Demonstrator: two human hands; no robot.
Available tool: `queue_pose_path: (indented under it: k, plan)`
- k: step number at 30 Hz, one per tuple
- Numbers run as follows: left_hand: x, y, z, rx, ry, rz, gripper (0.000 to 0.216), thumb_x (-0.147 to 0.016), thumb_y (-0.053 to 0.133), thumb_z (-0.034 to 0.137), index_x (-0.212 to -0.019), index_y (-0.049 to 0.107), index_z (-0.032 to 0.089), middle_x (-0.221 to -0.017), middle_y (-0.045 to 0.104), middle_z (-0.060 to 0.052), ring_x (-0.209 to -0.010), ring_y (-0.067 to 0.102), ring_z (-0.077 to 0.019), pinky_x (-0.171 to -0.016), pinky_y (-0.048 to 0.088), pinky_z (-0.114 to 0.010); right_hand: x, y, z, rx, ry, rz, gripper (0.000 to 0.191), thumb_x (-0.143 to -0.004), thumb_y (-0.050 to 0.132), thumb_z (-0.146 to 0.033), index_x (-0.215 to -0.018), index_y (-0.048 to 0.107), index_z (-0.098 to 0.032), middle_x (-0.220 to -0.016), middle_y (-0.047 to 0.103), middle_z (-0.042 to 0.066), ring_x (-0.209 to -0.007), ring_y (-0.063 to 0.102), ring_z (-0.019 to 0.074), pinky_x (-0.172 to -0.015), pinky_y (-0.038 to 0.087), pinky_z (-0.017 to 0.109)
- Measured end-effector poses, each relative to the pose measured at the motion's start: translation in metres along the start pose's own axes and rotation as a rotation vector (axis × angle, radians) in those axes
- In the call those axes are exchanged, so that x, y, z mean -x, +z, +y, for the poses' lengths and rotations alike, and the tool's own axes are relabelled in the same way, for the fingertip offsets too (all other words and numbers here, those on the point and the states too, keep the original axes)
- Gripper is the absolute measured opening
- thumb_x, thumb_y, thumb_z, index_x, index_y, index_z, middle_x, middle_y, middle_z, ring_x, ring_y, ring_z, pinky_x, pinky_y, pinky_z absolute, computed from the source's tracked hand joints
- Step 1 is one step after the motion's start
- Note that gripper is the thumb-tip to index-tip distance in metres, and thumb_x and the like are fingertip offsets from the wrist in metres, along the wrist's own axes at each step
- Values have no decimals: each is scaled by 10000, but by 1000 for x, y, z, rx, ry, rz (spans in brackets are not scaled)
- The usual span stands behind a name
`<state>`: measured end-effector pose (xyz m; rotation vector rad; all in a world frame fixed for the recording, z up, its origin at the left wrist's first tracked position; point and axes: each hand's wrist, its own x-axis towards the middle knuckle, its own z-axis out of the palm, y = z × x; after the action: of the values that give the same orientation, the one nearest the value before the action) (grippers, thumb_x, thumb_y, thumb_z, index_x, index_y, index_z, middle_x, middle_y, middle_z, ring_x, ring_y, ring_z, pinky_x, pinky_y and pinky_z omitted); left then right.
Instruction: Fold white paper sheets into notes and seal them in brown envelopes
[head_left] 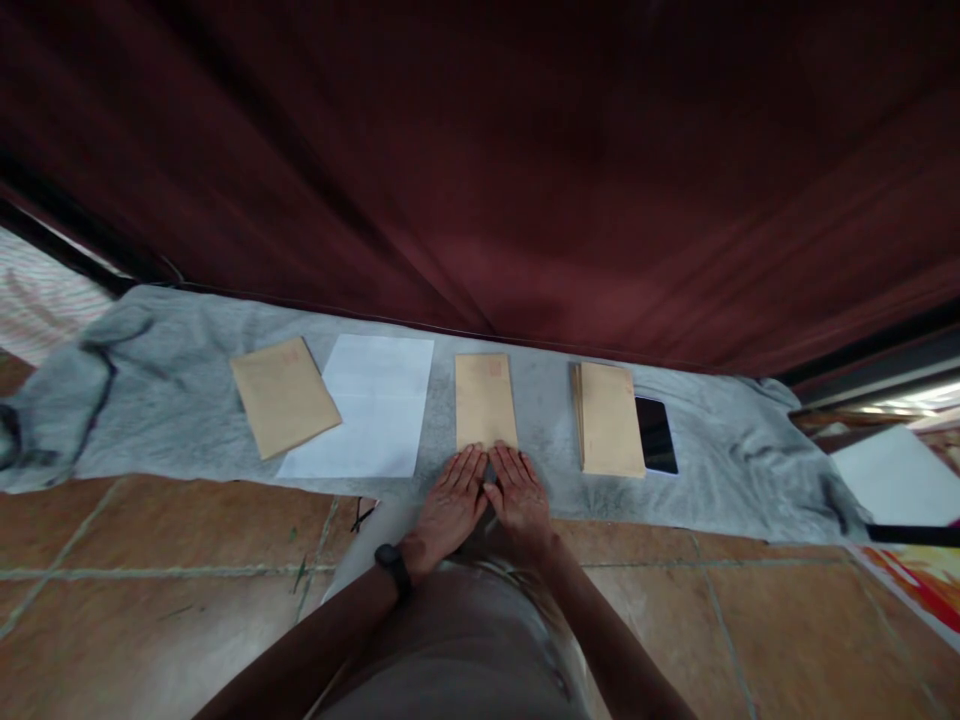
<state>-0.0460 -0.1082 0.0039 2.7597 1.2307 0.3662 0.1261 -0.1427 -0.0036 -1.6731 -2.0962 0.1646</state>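
Observation:
A brown paper envelope (484, 402) lies upright in front of me on the grey cloth, a faint reddish mark near its top right. My left hand (454, 500) rests flat with its fingertips on the envelope's near edge, at the left. Beside it, my right hand (519, 495) lies flat on the same edge, fingers stretched out. Both hands press on the envelope without gripping it, and they cover its near end. To the left are white paper sheets (375, 405), partly under another brown envelope (286, 398). A stack of brown envelopes (611, 420) sits to the right.
A dark-screened phone (657, 435) lies partly under the stack's right side. The grey cloth (172, 390) covers a long narrow surface. Behind it hangs a dark red curtain (480, 200). Tiled floor (187, 600) shows below, and a white panel (900, 475) stands at far right.

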Motion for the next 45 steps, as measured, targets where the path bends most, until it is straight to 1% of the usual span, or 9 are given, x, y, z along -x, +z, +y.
queue_pose_path:
  k: [6,11,16,19,27,31,36,40,45]
  plan:
    - [4,-3,-3,-12,-10,35,566,-1009,366,256,-1548,400,86,-1581,467,-161,-1514,366,-258,-1253,318,-464,2,-1,2,13,-27,18,551,-1064,419,-325,-1590,355,-177,-1574,477,125,-1476,434,256,-1238,324,522]
    - [-10,-8,-7,47,21,32,573,-975,370,172,-1538,409,73,-1594,450,-154,-1518,361,-228,-1247,337,-429,1,1,2,54,-53,6,551,-1042,462,-299,-1575,391,-178,-1585,460,114,-1477,431,262,-1239,329,521]
    - [-46,-2,-13,107,93,33,527,-1046,322,260,-1551,408,136,-1603,444,-129,-1515,366,-202,-1259,310,-435,2,11,5,78,-32,16,487,-995,557,-299,-1465,553,-170,-1487,578,137,-1422,502,284,-1223,362,522]
    - [-68,7,-19,99,92,30,548,-1067,323,348,-1566,372,128,-1612,421,-153,-1520,357,-214,-1251,314,-454,2,11,5,75,-33,21,432,-1004,560,-294,-1426,584,-201,-1441,623,122,-1393,533,274,-1220,370,519]
    - [-119,20,-43,17,97,20,587,-1051,370,395,-1554,380,91,-1618,407,-171,-1534,327,-247,-1254,272,-462,-1,-8,-7,26,-9,17,525,-1040,503,-312,-1553,419,-231,-1503,570,93,-1445,473,260,-1233,343,538]
    - [-150,24,-51,3,64,37,614,-1037,398,443,-1533,415,82,-1610,414,-188,-1527,340,-268,-1251,265,-475,-4,-15,-11,35,0,9,573,-1040,493,-276,-1592,342,-253,-1569,494,80,-1477,430,255,-1224,354,541]
    - [-178,28,-61,-1,48,86,621,-1024,423,465,-1526,433,101,-1596,440,-180,-1513,367,-272,-1250,259,-472,-5,-13,-9,68,-17,3,596,-1029,511,-264,-1597,332,-256,-1581,476,84,-1475,434,268,-1201,385,538]
    - [-181,28,-61,10,14,36,622,-1030,407,444,-1524,429,66,-1605,416,-198,-1525,343,-278,-1255,245,-479,-5,-9,-7,79,-22,11,586,-1030,520,-270,-1590,348,-245,-1590,463,81,-1465,445,275,-1203,375,534]
    - [-148,25,-53,48,93,-46,632,-1053,346,475,-1546,405,84,-1627,393,-168,-1545,299,-258,-1269,217,-454,-2,-5,-7,57,-6,46,566,-1039,530,-333,-1575,376,-239,-1572,496,58,-1474,428,251,-1241,311,506]
